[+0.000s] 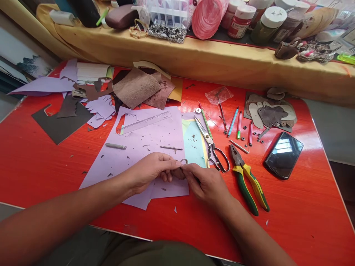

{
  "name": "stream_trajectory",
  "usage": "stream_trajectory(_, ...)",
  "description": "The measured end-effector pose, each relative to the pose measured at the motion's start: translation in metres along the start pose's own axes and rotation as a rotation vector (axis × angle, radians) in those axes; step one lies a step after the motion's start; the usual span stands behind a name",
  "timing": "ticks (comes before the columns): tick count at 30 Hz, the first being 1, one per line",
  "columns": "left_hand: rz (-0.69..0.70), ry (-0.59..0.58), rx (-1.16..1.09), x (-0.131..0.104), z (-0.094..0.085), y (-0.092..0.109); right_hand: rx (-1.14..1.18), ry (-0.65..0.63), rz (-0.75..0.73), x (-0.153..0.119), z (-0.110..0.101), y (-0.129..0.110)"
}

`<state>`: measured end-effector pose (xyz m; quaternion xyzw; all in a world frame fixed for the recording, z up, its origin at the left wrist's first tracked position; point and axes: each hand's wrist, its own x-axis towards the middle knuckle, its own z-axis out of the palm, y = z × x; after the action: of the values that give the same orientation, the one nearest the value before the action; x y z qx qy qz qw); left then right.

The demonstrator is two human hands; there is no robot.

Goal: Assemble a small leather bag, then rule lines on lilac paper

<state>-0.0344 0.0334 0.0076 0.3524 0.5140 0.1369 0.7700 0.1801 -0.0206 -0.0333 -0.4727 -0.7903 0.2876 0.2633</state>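
Observation:
Both my hands meet over the lower right part of the purple paper [155, 129]. My left hand [158, 166] and my right hand [203, 181] pinch a small brown leather piece [179, 173] between the fingertips. A small loop of it shows above the fingers; the rest is largely hidden. Beyond my fingers, a thin metal tool [171, 147] lies on the paper, with a grey metal rod [115, 146] farther left. Open-bladed scissors [210, 144] lie just past my right hand. Pliers with green and yellow handles [246, 181] rest to its right.
Leather scraps [138, 87] and purple paper cutouts [102, 107] lie at the back left, near a clear ruler [146, 122]. Several pens [239, 125], a phone [283, 155] and stacked leather cutouts [271, 112] are on the right. Paint jars [241, 22] stand on the raised shelf behind.

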Motion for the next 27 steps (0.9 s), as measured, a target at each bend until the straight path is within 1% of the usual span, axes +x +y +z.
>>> stream_trajectory(4,0.029,0.032,0.040,0.000,0.001,-0.005,0.063,-0.031,0.027,-0.001,0.001,-0.002)
stream_trajectory(8,0.068,0.030,0.064,0.002,0.000,-0.008,0.235,-0.016,0.105,0.000,0.001,-0.004)
stream_trajectory(14,0.210,0.055,0.141,-0.002,-0.002,-0.007,0.417,0.107,0.221,0.005,-0.002,-0.007)
stream_trajectory(16,0.284,0.106,0.213,-0.005,-0.001,-0.007,0.487,0.128,0.263,0.006,-0.003,-0.008)
stream_trajectory(18,0.366,0.182,0.307,-0.009,0.001,-0.008,0.565,0.145,0.305,0.007,-0.004,-0.009)
stream_trajectory(20,0.434,0.235,0.390,-0.011,0.003,-0.009,0.647,0.129,0.332,0.007,-0.004,-0.009)
stream_trajectory(21,0.461,0.236,0.415,-0.012,0.004,-0.009,0.676,0.102,0.337,0.007,-0.004,-0.009)
stream_trajectory(24,0.518,0.202,0.448,-0.013,0.007,-0.011,0.655,0.016,0.330,0.006,-0.003,-0.009)
stream_trajectory(27,0.515,0.177,0.445,-0.012,0.009,-0.014,0.555,0.025,0.339,0.007,-0.002,-0.007)
